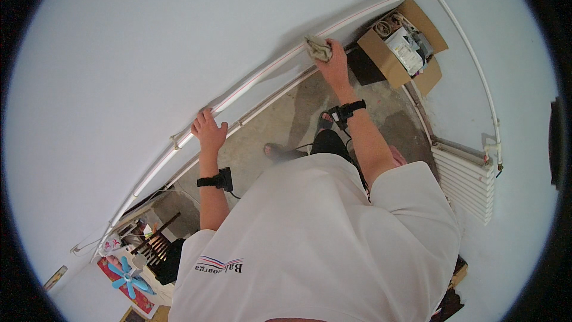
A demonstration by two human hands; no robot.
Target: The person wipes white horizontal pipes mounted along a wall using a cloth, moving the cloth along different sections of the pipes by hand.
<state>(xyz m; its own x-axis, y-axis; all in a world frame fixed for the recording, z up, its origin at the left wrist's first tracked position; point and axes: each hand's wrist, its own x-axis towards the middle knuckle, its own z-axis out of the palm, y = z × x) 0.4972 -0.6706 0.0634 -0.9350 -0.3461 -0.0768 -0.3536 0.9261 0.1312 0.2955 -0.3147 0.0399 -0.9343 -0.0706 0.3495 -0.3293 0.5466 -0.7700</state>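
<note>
One carton, coiled cord inside — held cloth

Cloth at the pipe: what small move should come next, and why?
Probably slide the cloth a little along the pipe toward the left hand: the right hand holds the cloth at the pipe, and the stretch between the hands looks unobstructed.

Pale wall, grey floor (patchy), white ribbed radiator at right.
</note>
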